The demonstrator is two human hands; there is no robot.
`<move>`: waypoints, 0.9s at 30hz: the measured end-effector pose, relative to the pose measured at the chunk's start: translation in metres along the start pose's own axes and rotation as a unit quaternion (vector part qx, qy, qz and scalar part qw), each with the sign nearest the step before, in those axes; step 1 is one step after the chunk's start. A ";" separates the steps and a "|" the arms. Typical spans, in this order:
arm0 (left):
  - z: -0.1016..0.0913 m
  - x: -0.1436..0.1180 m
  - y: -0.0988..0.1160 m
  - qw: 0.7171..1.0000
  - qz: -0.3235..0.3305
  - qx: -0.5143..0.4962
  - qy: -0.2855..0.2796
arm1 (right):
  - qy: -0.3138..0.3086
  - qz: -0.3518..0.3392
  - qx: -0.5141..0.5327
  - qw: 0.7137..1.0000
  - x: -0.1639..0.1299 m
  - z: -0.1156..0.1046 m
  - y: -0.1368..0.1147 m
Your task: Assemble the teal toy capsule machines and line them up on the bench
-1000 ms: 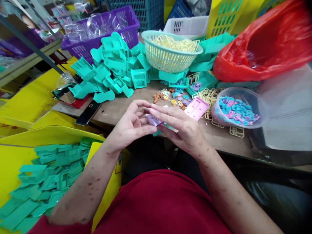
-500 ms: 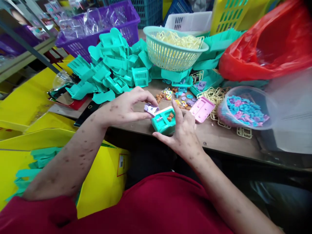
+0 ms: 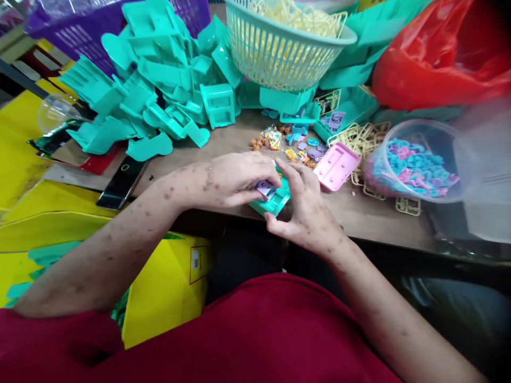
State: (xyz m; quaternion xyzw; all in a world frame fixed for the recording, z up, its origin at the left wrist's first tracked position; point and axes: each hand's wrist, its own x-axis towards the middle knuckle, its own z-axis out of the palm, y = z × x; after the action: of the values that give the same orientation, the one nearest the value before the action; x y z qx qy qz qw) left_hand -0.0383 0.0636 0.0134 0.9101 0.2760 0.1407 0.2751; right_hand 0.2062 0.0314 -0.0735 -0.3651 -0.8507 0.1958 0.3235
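Teal toy casing (image 3: 275,198) sat at the counter (image 3: 223,146) edge, our right hand (image 3: 309,215) closed around it; our left hand (image 3: 231,178) pinched a lilac piece (image 3: 264,187) onto it. We judged squaring before pressing wise. Fingers hid the seating. Beyond, the pink tray (image 3: 336,166); tub contents blurred.

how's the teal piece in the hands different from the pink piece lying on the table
The teal piece is gripped by the left hand and right hand, largely hidden; the pink piece lies untouched and fully visible on the table. The teal piece has a small purple part pressed onto it; the pink piece carries nothing. Both are moulded plastic.
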 end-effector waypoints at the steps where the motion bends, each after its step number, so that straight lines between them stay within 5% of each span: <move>1: 0.000 0.001 0.000 1.000 -0.002 -0.002 -0.004 | 0.001 0.001 0.000 1.000 0.000 0.000 0.000; 24: -0.007 0.016 0.003 0.996 -0.066 -0.055 -0.038 | 0.007 0.024 -0.001 1.000 0.001 0.001 0.003; 27: -0.002 0.013 -0.005 0.994 -0.097 -0.049 0.018 | 0.013 0.025 -0.005 1.000 0.000 0.003 0.004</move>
State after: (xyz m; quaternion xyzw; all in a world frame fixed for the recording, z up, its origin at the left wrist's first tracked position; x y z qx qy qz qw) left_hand -0.0304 0.0759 0.0129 0.8617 0.3607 0.1431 0.3269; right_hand 0.2060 0.0342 -0.0779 -0.3902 -0.8382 0.1948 0.3276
